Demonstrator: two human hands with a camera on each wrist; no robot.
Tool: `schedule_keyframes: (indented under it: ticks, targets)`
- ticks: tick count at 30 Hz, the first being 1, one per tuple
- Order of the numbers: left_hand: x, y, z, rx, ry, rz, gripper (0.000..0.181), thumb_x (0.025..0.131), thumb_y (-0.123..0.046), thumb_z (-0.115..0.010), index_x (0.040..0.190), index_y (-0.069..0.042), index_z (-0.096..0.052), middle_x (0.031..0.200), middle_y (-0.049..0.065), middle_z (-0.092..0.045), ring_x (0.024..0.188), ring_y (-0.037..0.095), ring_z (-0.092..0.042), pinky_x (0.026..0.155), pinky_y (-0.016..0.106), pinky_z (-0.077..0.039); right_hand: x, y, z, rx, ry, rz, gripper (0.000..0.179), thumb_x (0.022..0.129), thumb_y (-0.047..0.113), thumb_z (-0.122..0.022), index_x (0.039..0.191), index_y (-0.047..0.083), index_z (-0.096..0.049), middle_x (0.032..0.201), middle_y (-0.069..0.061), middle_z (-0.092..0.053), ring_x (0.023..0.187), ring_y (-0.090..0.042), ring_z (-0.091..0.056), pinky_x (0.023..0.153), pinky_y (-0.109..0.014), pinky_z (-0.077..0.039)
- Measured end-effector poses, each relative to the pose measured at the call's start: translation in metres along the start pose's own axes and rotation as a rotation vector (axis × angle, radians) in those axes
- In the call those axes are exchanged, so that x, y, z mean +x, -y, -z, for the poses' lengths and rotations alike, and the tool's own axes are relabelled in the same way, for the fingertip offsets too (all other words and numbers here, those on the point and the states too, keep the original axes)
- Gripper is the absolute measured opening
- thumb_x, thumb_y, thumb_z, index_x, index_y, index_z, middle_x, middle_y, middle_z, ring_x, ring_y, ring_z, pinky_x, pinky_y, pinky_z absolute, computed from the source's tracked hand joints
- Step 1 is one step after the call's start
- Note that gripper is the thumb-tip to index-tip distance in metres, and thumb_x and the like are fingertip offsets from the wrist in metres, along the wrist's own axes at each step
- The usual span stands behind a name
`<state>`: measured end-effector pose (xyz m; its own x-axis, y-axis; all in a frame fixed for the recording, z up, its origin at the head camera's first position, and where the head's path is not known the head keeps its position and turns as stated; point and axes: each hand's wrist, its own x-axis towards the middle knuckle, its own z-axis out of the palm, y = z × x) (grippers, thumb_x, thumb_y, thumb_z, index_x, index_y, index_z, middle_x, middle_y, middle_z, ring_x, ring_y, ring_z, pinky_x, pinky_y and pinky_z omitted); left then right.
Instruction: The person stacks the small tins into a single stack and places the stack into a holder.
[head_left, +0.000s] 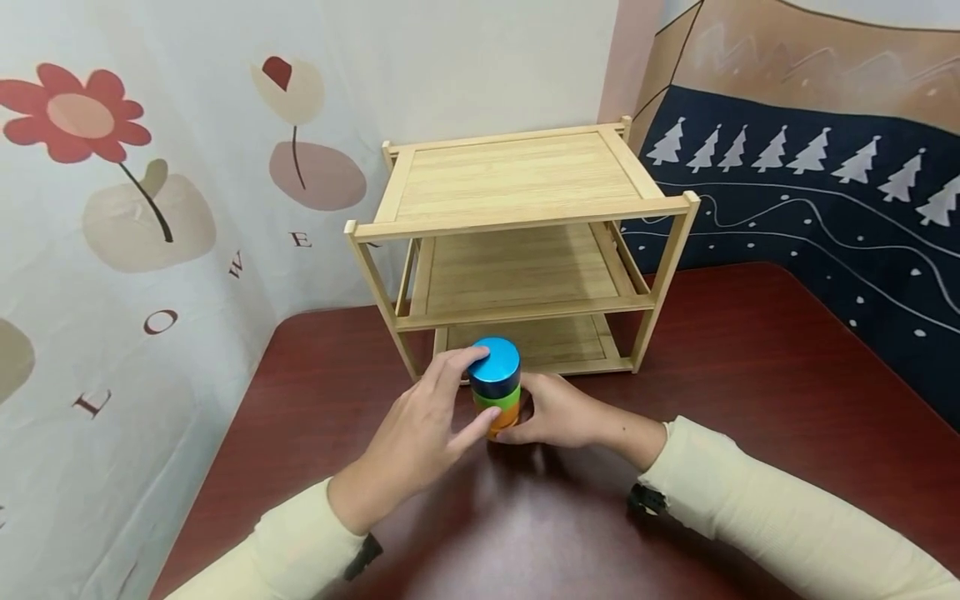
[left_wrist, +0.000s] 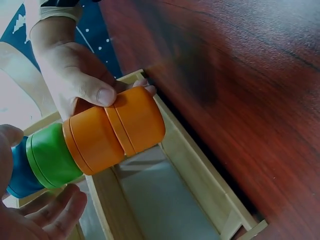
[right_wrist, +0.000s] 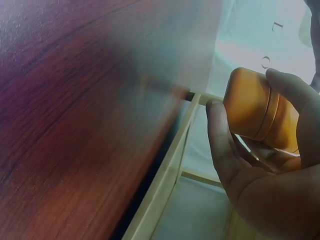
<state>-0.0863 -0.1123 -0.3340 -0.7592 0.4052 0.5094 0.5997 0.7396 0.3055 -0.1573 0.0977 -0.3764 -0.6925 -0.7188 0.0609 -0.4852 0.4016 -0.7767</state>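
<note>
A column of small round tins is held roughly upright in front of the shelf, seemingly off the table. Its top is a blue tin, below it comes a green tin, and at the bottom sit orange tins. My left hand holds the upper part, a fingertip on the blue top and the thumb in front of the green and orange. From the other side my right hand grips the orange part; in the right wrist view its thumb and fingers wrap the orange tin.
Just behind the hands stands a three-tier light wooden shelf. It rests on a dark red wooden table. A printed cloth with flowers hangs behind on the left, and a dark tree-patterned one on the right.
</note>
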Motion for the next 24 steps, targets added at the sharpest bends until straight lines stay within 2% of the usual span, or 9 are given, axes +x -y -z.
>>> schedule_keyframes:
  ticks: [9,13,20,24]
  targets:
    - [0.005,-0.006,0.010,-0.012,-0.040,-0.054,0.068,0.085,-0.025,-0.081,0.139,-0.011,-0.042,0.124,0.011,-0.065,0.096,0.024,-0.071,0.079,0.037,-0.060,-0.010,0.006,0.003,-0.004,-0.004,0.005,0.050,0.081,0.024,-0.084,0.124,0.012,-0.062,0.106,-0.001,-0.070,0.086,-0.010,-0.066,0.077,-0.028,-0.058]
    - [0.005,-0.009,0.016,-0.009,-0.043,-0.068,0.069,0.083,-0.023,-0.083,0.138,-0.010,-0.042,0.122,0.012,-0.066,0.096,0.025,-0.071,0.079,0.037,-0.060,-0.013,0.009,0.004,0.001,-0.012,0.021,0.049,0.081,0.024,-0.084,0.124,0.013,-0.062,0.105,0.000,-0.070,0.084,-0.011,-0.066,0.074,-0.024,-0.056]
    - [0.009,-0.015,0.026,0.027,-0.030,-0.099,0.071,0.082,-0.024,-0.084,0.137,-0.009,-0.042,0.120,0.011,-0.065,0.095,0.023,-0.070,0.079,0.034,-0.060,-0.016,0.016,0.007,0.026,-0.005,0.016,0.045,0.082,0.021,-0.083,0.122,0.016,-0.063,0.105,0.004,-0.069,0.085,-0.012,-0.066,0.076,-0.030,-0.058]
    - [0.011,-0.016,0.034,0.040,-0.038,-0.102,0.071,0.081,-0.024,-0.085,0.136,-0.008,-0.042,0.119,0.012,-0.066,0.097,0.023,-0.071,0.080,0.035,-0.060,-0.015,0.021,0.011,0.025,0.005,0.005,0.045,0.081,0.021,-0.083,0.122,0.016,-0.063,0.102,0.004,-0.070,0.083,-0.012,-0.066,0.075,-0.028,-0.058]
